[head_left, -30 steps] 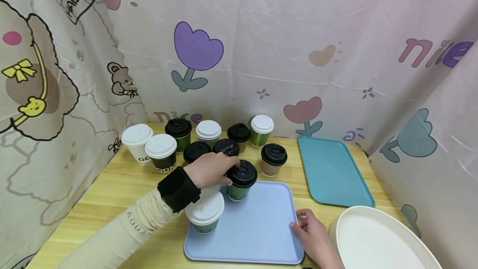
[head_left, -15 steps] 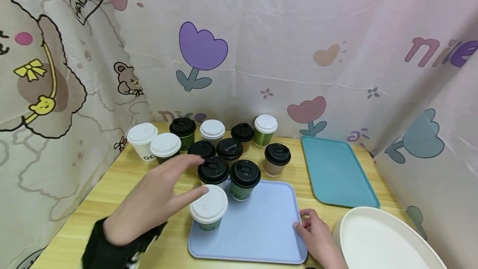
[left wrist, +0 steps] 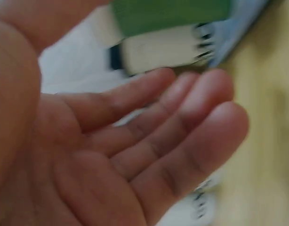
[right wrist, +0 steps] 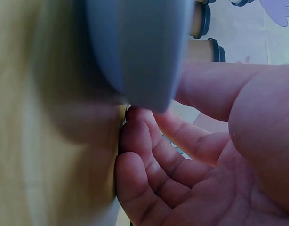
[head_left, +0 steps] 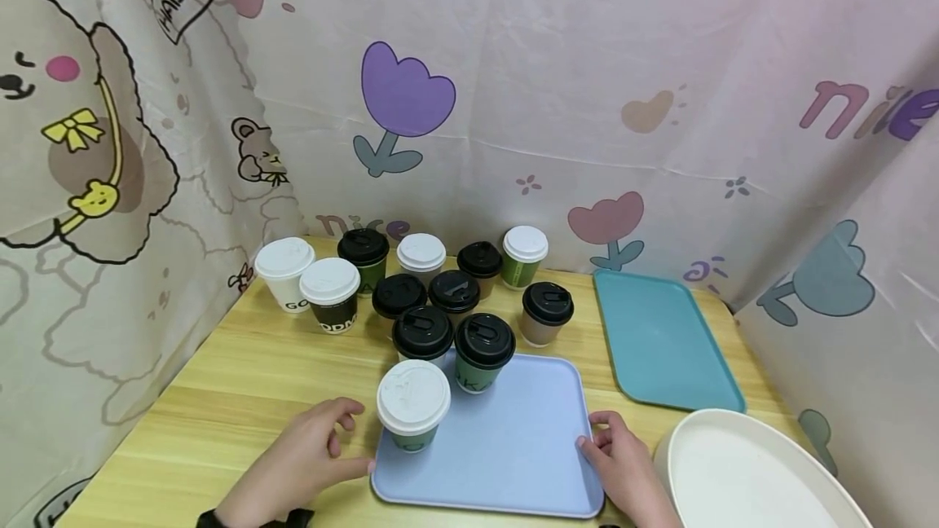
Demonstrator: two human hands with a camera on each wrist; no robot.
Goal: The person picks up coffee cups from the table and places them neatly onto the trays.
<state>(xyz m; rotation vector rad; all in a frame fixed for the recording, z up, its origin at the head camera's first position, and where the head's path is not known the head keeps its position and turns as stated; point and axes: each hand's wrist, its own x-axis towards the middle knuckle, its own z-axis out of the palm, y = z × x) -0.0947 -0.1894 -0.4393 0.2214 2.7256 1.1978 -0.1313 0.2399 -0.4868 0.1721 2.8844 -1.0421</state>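
The table (head_left: 257,381) holds everything, and the light blue tray (head_left: 513,451) lies flat at the front of it. The teal tray (head_left: 663,341) is off to the right, at the back.

The biggest change is the left hand (head_left: 301,459). One second ago it was up by the cups, at the green cup with a black lid (head_left: 484,353). Now it has let go and come down beside the tray's left edge. Its fingers are loose and hold no cup. The thumb is right at the edge, but I can't be sure it touches.

The right hand (head_left: 623,467) has stayed put, holding the tray's right edge.

The green cup stands upright near the tray's back edge. The white-lidded cup (head_left: 413,394) stands at the left side. Behind it, another black-lidded cup (head_left: 423,334) has its bottom hidden.

I think those cups are settled and the tray matters most now.
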